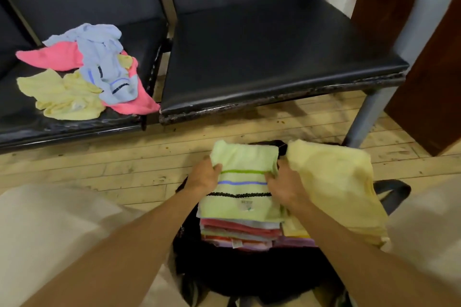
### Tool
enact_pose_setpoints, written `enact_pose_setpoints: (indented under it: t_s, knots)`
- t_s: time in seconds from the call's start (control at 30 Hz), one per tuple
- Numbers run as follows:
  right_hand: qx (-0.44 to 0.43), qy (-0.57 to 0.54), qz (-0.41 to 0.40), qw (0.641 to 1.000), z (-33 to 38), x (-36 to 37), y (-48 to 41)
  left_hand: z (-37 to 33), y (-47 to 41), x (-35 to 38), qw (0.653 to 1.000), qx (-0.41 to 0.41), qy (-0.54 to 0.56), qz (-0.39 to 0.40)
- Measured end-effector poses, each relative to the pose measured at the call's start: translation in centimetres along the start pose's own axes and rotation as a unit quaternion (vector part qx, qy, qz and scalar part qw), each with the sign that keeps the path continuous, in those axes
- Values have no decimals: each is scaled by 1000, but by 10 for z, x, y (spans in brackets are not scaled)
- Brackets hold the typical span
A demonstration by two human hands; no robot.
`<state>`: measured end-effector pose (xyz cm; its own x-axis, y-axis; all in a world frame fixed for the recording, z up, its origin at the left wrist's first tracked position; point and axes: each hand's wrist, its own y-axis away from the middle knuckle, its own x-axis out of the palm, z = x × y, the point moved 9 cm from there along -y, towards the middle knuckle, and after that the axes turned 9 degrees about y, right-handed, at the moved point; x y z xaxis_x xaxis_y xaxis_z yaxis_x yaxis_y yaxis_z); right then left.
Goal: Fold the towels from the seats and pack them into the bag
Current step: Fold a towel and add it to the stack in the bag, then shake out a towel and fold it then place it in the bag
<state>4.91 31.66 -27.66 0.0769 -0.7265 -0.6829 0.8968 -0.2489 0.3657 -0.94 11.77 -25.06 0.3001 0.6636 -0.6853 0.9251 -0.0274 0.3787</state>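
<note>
A folded light green towel (243, 182) with green, blue and black stripes lies on top of a stack of folded towels (239, 234) inside a black bag (249, 271) on the floor. My left hand (204, 177) grips its left edge and my right hand (282, 184) grips its right edge. A pale yellow towel (336, 182) drapes over the bag's right side. On the left seat (22, 127) lies a loose pile: a light blue towel (104, 57), a pink towel (57, 56) and a yellow towel (62, 97).
The right black seat (274, 52) holds nothing. A grey metal leg (361, 119) stands right of the bag, beside a brown wooden panel (429, 70). The floor is light wooden boards (99, 164). My knees in pale trousers (50, 232) flank the bag.
</note>
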Motion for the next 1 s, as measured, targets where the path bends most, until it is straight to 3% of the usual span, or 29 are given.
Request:
enact_pose_setpoints:
  t_s: [0.23, 0.43, 0.57, 0.73, 0.87, 1.0]
  knots:
    - [19, 89, 31, 995, 3, 4, -1, 7, -2, 0, 999, -39, -15, -3]
    - [21, 156, 43, 987, 12, -34, 12, -6, 17, -11, 999, -37, 7, 35]
    - [0, 115, 53, 992, 38, -61, 20, -27, 36, -32, 998, -7, -41, 46]
    - [-83, 14, 26, 996, 112, -93, 28, -66, 50, -76, 994, 72, 42, 69]
    - [-120, -25, -2, 992, 170, -103, 22, -72, 51, -130, 989, 78, 101, 75]
    - [-161, -42, -13, 986, 225, -92, 10, -62, 36, -194, 983, 85, 160, 33]
